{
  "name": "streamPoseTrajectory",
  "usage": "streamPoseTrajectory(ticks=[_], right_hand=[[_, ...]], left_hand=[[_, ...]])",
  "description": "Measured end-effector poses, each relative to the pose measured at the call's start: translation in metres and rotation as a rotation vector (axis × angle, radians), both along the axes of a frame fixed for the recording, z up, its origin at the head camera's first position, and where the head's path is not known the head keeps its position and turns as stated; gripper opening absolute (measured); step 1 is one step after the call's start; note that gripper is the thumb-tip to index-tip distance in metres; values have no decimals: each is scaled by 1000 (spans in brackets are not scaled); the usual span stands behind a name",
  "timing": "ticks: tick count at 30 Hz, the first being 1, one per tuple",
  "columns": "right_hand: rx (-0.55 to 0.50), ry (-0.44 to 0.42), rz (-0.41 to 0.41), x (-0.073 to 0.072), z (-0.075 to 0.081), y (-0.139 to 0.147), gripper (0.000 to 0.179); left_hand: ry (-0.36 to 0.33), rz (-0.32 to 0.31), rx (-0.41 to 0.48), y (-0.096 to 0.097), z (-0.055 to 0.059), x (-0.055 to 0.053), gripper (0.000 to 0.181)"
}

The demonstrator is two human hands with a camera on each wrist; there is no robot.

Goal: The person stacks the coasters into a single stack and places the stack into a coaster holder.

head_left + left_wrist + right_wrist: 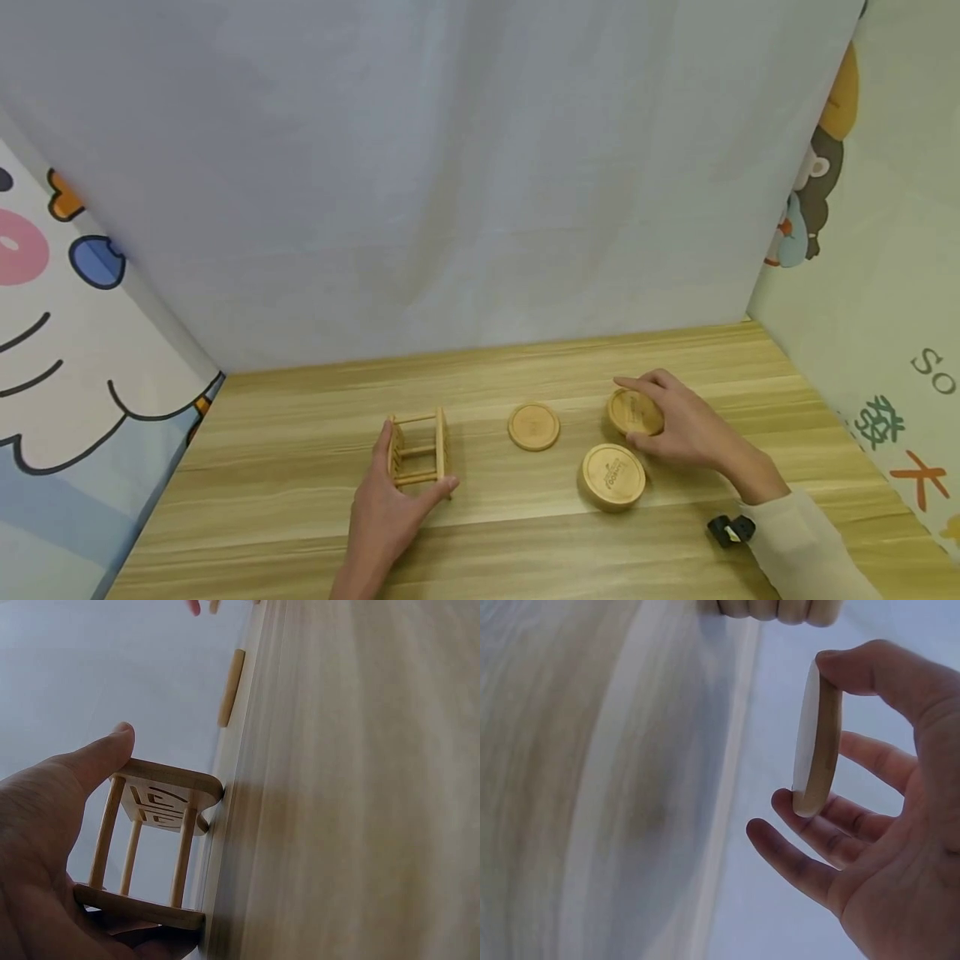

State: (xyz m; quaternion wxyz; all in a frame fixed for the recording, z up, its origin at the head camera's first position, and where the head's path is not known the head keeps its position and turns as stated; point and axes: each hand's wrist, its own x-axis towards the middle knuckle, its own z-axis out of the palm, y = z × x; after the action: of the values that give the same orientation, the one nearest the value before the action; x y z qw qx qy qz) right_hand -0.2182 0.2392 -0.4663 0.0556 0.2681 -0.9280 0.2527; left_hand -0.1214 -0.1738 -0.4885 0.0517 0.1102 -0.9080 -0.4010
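Observation:
My left hand (390,504) grips a small wooden coaster rack (416,452) by its two side plates, thumb on one and fingers on the other. Slotted cut-outs and thin dowels of the rack (154,806) show in the left wrist view. On the right, my right hand (684,423) pinches a round wooden coaster (633,412) at its rim. Seen edge-on in the right wrist view, that coaster (819,742) is held between thumb and fingertips. Just in front of this hand stands a stack of coasters (612,477), its top one engraved. A single coaster (534,426) lies flat between both hands.
The wood-grain table (315,467) ends at a pale curtain (450,208) behind. Printed cartoon panels (60,333) border the left side, and another decorated panel (885,292) borders the right. A small black device (731,530) sits at the right wrist.

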Motion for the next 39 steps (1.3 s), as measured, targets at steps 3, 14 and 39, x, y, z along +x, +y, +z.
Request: streamPoseTrajectory(ticks=[3, 14, 39], right_hand=[[-10, 11, -2, 2, 1, 1, 74], [-4, 41, 17, 13, 8, 7, 78], [16, 181, 88, 39, 19, 4, 83]], left_hand=[[1, -1, 3, 0, 0, 0, 126], [5, 1, 15, 0, -1, 0, 126], [11, -2, 7, -1, 0, 0, 128]])
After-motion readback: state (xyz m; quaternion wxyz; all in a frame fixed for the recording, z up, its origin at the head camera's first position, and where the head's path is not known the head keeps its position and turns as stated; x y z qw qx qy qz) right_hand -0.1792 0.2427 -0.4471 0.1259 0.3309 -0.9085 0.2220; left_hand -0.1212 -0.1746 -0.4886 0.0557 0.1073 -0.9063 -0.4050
